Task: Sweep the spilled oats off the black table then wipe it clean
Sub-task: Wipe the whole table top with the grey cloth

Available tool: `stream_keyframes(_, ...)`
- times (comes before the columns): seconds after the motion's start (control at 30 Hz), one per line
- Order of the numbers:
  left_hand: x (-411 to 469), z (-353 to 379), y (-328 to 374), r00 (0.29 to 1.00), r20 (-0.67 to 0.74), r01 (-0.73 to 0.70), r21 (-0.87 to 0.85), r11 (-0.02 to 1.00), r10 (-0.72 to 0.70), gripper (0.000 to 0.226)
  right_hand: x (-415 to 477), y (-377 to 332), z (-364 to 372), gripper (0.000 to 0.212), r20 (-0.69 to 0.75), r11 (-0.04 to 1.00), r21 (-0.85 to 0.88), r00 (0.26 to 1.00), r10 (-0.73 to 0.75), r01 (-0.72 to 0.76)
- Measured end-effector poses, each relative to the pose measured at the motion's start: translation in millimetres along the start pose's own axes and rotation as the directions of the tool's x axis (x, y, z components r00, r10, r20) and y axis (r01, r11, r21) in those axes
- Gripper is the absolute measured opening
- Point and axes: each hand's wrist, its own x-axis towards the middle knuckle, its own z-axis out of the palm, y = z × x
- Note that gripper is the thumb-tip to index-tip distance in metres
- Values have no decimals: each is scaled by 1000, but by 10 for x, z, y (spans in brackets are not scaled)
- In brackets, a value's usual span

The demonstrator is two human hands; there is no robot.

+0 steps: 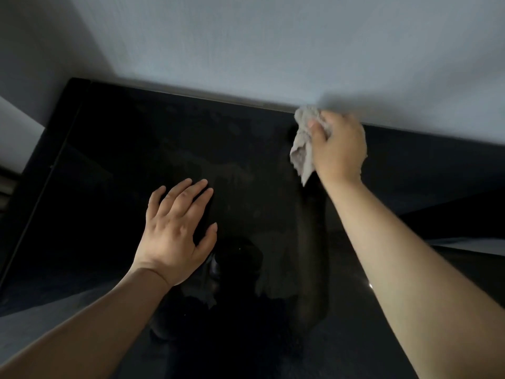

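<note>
Gripping one crumpled grey cloth (303, 143) in right hand (338, 149), fingers curled round it, at far edge of one black table (123, 149), just beside pale wall (246, 50). Pressing left hand (175, 233) flat on glossy tabletop near middle, fingers straight and spread, holding nothing, well apart from cloth. Counting two hands, one cloth.

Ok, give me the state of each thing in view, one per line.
black table: glossy, faintly smeared, no oats visible.
cloth: crumpled, at the far edge.
right hand: grips the cloth.
left hand: flat on the black table, fingers straight, holding nothing.
</note>
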Motion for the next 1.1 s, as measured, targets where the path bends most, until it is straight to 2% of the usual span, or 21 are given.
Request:
stream_keyframes(0.07,-7,4,2,1000,-1,-2,-5,1000,2,58,217,-22,179,27,12,993,-65,995,97,-96)
stream_keyframes(0.13,-7,6,-2,1000,-3,4,-9,1000,-4,58,143,-193,281,29,46,987,-143,995,83,-76)
stream_keyframes(0.2,-4,1,-1,1000,-2,4,-2,1000,-4,58,-123,-392,247,26,128,991,-112,990,-59,73)
stream_keyframes(0.27,-4,-3,-1,1000,-6,3,0,1000,-3,58,-424,-459,132,25,232,972,23,944,-234,235)
stream_keyframes(0.3,-5,-3,-2,1000,-6,1,2,1000,-1,58,-552,-437,44,25,264,963,90,927,-268,253)
stream_keyframes(0.33,-7,0,-1,1000,-4,-1,4,1000,1,58,-633,-370,-49,25,254,962,131,930,-265,239)
stream_keyframes(0.4,-8,3,-8,1000,-4,2,5,1000,-2,58,-634,-178,-222,26,129,978,123,975,-181,166)
stream_keyframes(0.47,-7,7,-8,1000,-5,3,9,1000,-3,58,-481,60,-305,30,8,999,38,1000,-24,24)
stream_keyframes(0.53,-13,2,-7,1000,-10,4,13,1000,-3,58,-355,179,-246,34,-15,987,-67,989,144,-145)
stream_keyframes(0.57,-16,0,-8,1000,-10,4,12,1000,-4,58,-373,157,-178,34,-11,977,-128,985,172,-172)
stream_keyframes(0.63,-14,2,-4,1000,-9,9,15,1000,-9,58,-564,2,-69,33,6,971,-219,995,102,-98)
stream_keyframes(0.7,-15,6,3,1000,-6,12,22,1000,-12,59,-906,-172,-76,31,40,979,-202,999,-8,16)
stream_keyframes(0.77,-17,8,3,1000,-9,10,30,999,-10,59,-1232,-258,-180,27,111,991,-92,990,-91,101)
stream_keyframes(0.83,-13,13,-3,1000,-11,11,29,1000,-10,59,-1426,-243,-323,25,177,991,54,975,-131,123)
stream_keyframes(0.9,-14,19,-4,1000,-9,13,32,999,-12,60,-1403,-156,-466,23,125,988,131,988,-93,77)
stream_keyframes(1.0,-19,27,1,1000,-9,15,36,999,-15,60,-1157,14,-519,29,97,999,-9,994,48,-47)
stream_keyframes(1.1,-17,29,-6,1000,-17,13,40,999,-12,60,-1195,-6,-357,48,149,971,-238,988,36,0)
